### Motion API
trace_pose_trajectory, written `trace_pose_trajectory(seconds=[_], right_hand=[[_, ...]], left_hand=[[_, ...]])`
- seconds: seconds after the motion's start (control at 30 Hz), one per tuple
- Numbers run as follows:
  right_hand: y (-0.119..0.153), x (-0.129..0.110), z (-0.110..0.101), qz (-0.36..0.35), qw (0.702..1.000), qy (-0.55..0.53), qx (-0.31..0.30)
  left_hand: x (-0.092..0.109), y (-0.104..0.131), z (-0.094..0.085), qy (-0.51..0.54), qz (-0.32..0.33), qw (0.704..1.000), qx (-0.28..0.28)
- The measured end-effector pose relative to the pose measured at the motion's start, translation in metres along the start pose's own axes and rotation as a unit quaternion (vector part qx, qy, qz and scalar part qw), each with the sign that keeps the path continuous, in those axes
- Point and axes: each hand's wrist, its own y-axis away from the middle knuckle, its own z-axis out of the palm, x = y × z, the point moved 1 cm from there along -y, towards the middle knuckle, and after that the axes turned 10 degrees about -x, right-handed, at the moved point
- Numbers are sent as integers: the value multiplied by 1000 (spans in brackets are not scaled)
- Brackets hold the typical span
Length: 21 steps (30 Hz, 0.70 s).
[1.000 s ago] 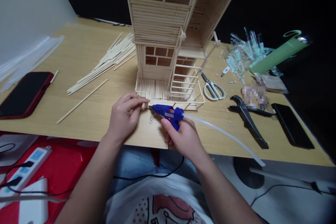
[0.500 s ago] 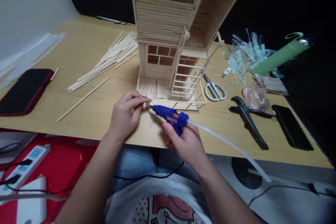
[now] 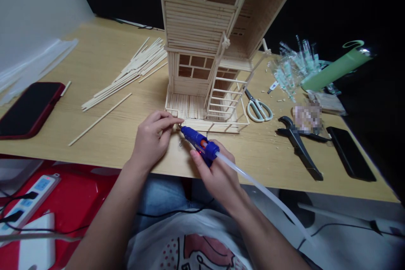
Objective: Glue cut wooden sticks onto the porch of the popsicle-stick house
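A tall model house of thin wooden sticks stands on the table, with a porch, a ladder-like stair and a low stick railing along its front. At the railing's front left corner, the fingers of my left hand are closed in a pinch; what lies between them is hidden. My right hand grips a blue hot glue gun with a long clear glue stick sticking out of its back. The gun's nozzle points at the corner, close to my left fingertips.
Loose wooden sticks and one single stick lie to the left, beyond a phone. Scissors, a black cutter-like tool, another phone and a green bottle are on the right.
My right hand has shifted slightly left and turned the glue gun, so its back end points more toward me and the nozzle is nearer my left fingertips. My left hand stays put.
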Motion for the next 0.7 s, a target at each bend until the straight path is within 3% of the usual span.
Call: trace_pose_trajectory(seconds=[0.7], right_hand=[[1,0,4,-6,999,36,6]], left_hand=[[0,-1,0,-7,1,1000,0]])
